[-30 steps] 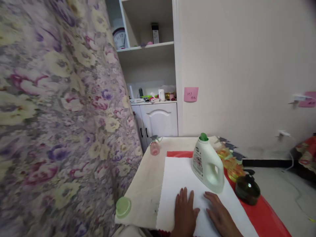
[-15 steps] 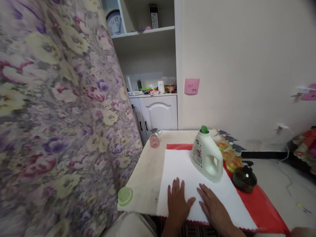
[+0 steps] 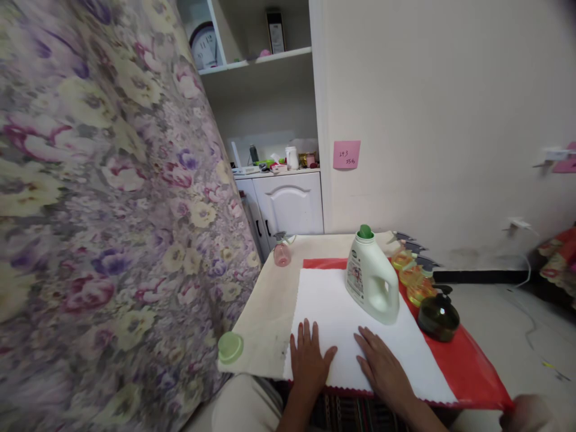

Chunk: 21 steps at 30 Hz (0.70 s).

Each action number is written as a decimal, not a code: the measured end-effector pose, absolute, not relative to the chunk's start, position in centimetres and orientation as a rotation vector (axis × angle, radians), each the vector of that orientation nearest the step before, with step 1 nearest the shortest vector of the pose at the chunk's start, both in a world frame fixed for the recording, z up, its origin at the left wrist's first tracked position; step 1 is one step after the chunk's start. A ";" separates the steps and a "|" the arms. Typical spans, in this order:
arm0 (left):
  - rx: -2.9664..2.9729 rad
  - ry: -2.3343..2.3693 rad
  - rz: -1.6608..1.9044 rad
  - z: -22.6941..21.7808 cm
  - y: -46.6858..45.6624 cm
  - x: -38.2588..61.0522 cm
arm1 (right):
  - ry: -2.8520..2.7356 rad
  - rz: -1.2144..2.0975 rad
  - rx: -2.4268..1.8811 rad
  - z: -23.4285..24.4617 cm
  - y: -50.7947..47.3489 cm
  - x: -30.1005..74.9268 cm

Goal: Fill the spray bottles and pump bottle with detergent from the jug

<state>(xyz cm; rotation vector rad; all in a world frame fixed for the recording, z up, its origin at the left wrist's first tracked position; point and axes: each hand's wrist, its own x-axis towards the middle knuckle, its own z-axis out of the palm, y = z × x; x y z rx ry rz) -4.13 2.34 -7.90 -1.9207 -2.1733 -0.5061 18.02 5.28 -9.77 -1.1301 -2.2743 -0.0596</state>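
Observation:
My left hand [image 3: 310, 360] lies flat on a white sheet [image 3: 324, 300], its fingers stretched out and the thumb apart. Beside it, my right hand [image 3: 382, 366] rests palm down on the same sheet with extended fingers. Neither hand holds anything. Behind my right hand, a pale green detergent jug [image 3: 371, 279] stands upright on the sheet, its green spout showing at the open neck. A light green cap [image 3: 230, 348] sits at the table's front left corner, left of my left hand. Beneath the white sheet is a red sheet [image 3: 468, 372].
A dark pump bottle [image 3: 438, 317] stands on the right, with several yellow spray bottles [image 3: 420, 291] behind it. A pink spray bottle [image 3: 282, 254] stands back left. A floral curtain [image 3: 126, 240] hangs left of the table. At the lower right corner is a blurred hand [image 3: 531, 413].
My left hand has shifted slightly left across the white sheet, widening the space between my hands. The camera view has turned a little. The jug and bottles stay in place on the table.

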 end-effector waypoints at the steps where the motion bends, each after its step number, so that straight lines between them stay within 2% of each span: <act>1: -1.903 -2.183 -0.502 -7.9 2.3 -4.2 | -2.274 -0.051 -1.130 -9.8 5.3 18.0; 13: -2.070 -2.269 -0.544 -8.0 2.3 -5.7 | -2.224 0.259 -1.153 -10.5 5.9 16.5; 17: -2.161 -2.367 -0.945 -7.0 2.9 -7.5 | -2.266 0.195 -0.977 -11.8 6.4 15.1; 21: -1.984 -2.379 -1.362 -4.6 6.3 -10.8 | -2.247 0.124 -0.931 -14.6 7.6 14.3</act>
